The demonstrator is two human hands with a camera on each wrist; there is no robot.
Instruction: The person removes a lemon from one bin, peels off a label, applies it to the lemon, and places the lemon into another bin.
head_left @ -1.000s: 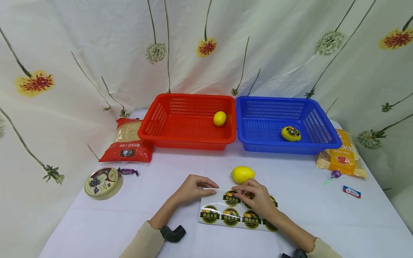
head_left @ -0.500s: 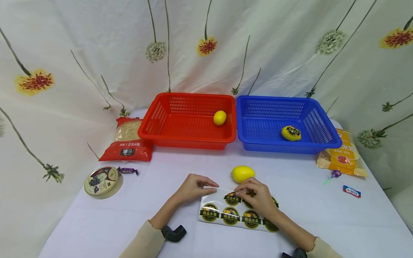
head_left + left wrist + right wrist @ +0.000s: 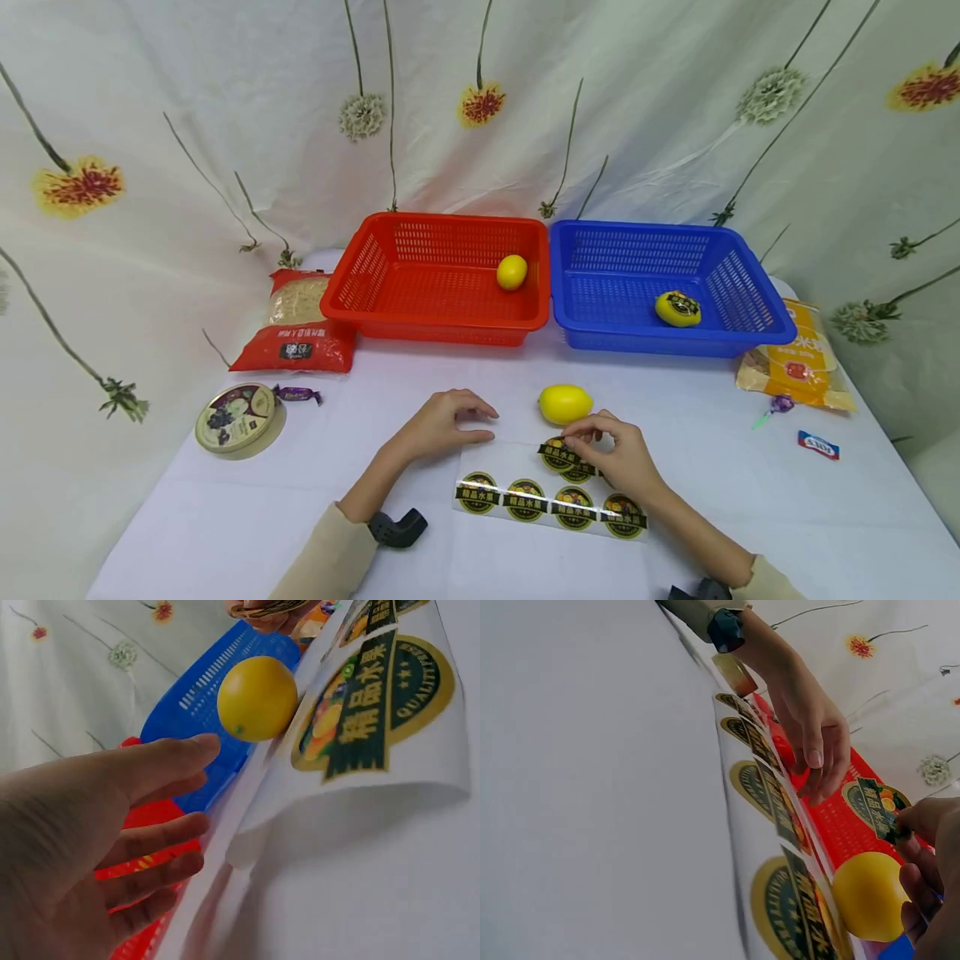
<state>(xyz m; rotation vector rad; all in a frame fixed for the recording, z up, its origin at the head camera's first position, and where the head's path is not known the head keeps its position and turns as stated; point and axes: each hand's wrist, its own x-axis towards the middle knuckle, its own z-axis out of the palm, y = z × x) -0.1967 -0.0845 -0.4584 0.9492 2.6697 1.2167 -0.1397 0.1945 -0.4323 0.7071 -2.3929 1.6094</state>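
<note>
A round black-and-gold sticker point(image 3: 870, 806) is pinched between the thumb and index finger of my right hand point(image 3: 617, 457). It is lifted off the white sticker sheet point(image 3: 517, 457), which lies on the table with several more stickers in rows. My left hand point(image 3: 444, 425) hovers at the sheet's upper left corner, fingers loosely spread and holding nothing; in the left wrist view that end of the sheet curls up. Just beyond the sheet, close to my right fingertips, lies a yellow lemon point(image 3: 566, 404).
A red basket point(image 3: 435, 327) holding one lemon point(image 3: 512, 272) and a blue basket point(image 3: 645, 340) holding a stickered lemon point(image 3: 677, 309) stand at the back. Left are a red bag point(image 3: 296, 343), a round tin point(image 3: 236, 421) and a candy point(image 3: 297, 394); right are a yellow bag point(image 3: 795, 367), lollipop point(image 3: 780, 405) and small packet point(image 3: 818, 444).
My right hand has peeled a sticker from the sheet's upper row and moved slightly right with it. My left hand has let go of the sheet's corner, and the sheet has shifted slightly left.
</note>
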